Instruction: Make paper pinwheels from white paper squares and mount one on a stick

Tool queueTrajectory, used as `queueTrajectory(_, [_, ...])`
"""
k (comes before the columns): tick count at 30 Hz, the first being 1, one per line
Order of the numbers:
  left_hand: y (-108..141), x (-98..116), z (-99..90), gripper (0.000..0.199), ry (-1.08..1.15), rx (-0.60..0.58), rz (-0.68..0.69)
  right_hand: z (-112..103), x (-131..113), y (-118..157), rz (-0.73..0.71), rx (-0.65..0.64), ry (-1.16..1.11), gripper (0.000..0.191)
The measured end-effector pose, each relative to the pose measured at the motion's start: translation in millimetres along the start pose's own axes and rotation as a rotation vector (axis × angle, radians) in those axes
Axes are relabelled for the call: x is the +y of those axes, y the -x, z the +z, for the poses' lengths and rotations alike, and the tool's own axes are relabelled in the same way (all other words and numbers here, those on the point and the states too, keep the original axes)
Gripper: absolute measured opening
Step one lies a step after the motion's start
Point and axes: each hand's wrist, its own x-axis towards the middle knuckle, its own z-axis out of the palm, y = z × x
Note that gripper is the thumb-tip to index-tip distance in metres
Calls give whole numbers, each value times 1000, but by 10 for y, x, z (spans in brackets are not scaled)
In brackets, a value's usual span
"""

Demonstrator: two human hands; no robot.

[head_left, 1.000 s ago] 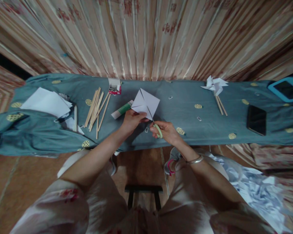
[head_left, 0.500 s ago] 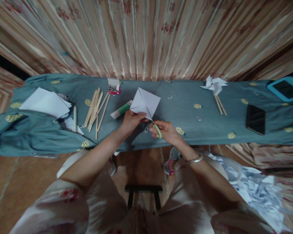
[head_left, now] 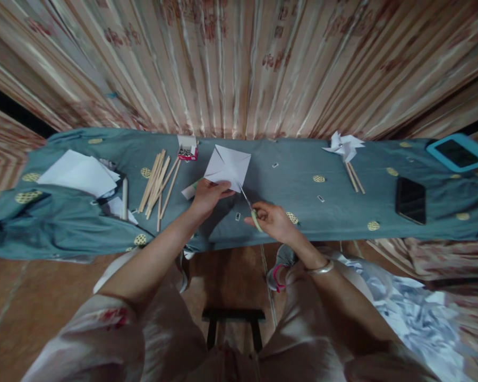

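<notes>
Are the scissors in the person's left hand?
No, the right hand holds the scissors; the left hand holds the white paper.

Pale sleeves [head_left: 85,331] and a silver bangle [head_left: 322,269] are worn.

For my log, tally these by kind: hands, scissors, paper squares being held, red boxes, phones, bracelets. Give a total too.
Hands: 2, the left hand and right hand
Scissors: 1
Held paper square: 1
Red box: 1
Phone: 1
Bracelet: 1
Total: 7
</notes>
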Motion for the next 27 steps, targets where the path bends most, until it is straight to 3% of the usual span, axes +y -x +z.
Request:
queueTrajectory(6, [26, -57, -32, 25, -28, -54, 3, -241, -22, 38, 16, 94, 485, 42])
queueTrajectory(11, [82, -154, -4, 25, -77, -126, -88, -428, 15, 54, 102, 139, 764, 44])
queueTrajectory(19, [52, -240, 36, 23, -169, -187, -179, -614, -67, -4, 230, 126, 956, 40])
queueTrajectory(27, [-18, -298, -18, 28, -265, -201, -158, -655, -124, -90, 327, 111, 995, 36])
